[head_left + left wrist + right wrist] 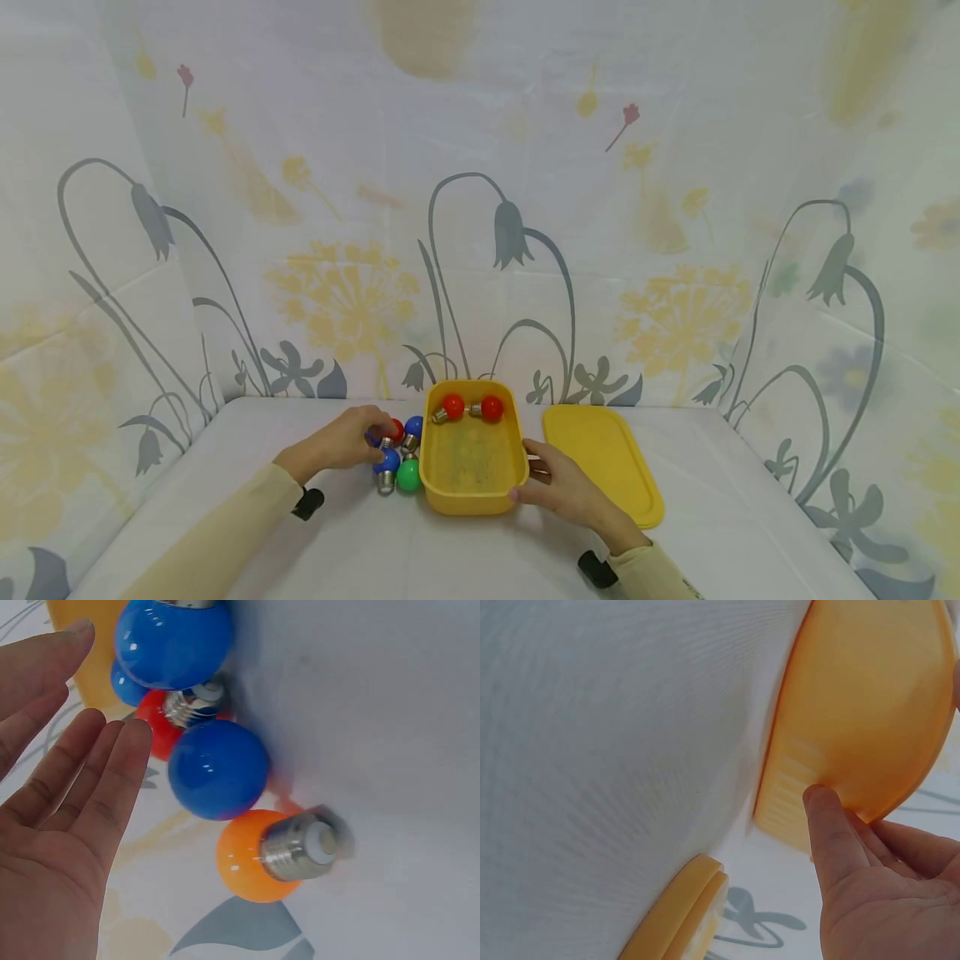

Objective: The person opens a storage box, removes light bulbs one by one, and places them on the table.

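My left hand (347,437) hovers over a cluster of light bulbs. In the left wrist view its fingers (112,787) are fairly straight and hold nothing, beside a blue bulb (217,769), a red bulb (154,724) and an orange bulb (255,859). The head view shows another blue bulb (387,461) and a green bulb (408,476) by the yellow container (474,503). Inside the container lie two red bulbs, the left one (453,407) and the right one (492,408). My right hand (562,483) touches the container's right side with extended fingers (832,832).
A yellow lid (600,454) lies flat on the white tabletop, right of the container and partly behind the right hand. A patterned cloth (465,108) hangs behind the table and along its sides. Dark bands (307,503) are on both wrists.
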Demonstrator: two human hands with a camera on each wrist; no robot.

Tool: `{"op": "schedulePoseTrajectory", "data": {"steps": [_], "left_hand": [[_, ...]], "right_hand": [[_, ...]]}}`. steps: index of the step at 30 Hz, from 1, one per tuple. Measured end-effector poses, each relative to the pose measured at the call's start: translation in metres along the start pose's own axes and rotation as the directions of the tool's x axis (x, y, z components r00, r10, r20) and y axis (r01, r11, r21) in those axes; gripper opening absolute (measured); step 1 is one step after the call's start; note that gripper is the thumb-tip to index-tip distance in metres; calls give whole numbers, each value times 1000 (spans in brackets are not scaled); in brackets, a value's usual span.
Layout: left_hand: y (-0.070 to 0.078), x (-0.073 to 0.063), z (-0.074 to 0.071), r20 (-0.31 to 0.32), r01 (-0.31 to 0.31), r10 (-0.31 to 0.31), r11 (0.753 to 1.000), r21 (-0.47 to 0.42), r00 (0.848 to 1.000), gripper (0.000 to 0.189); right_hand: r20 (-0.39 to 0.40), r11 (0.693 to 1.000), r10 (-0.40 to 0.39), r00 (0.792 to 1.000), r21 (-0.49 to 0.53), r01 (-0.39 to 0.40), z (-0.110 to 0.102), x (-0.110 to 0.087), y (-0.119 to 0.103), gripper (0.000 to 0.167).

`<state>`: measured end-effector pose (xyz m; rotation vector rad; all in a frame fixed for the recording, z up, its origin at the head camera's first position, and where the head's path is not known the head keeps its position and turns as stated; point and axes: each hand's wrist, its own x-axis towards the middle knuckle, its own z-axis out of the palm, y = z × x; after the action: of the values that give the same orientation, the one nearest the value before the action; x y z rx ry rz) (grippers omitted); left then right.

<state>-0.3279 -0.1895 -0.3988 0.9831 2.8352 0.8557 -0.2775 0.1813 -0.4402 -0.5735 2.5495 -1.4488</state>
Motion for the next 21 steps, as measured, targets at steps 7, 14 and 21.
{"op": "schedulePoseTrajectory", "data": {"steps": [7,14,21], "left_hand": [[14,15,-2,-10,66,-67,996,-67,998,30],[23,32,4,-43,11,-15,997,-83,999,28],[31,52,5,-73,-33,27,996,-82,997,33]], "right_hand": [[-6,1000,4,1000,-11,-4,-1,-2,0,84],[-1,1000,15,1000,-9,-15,0,-2,-1,83],[4,1000,-8,1000,-6,8,0,0,0,84]]}}
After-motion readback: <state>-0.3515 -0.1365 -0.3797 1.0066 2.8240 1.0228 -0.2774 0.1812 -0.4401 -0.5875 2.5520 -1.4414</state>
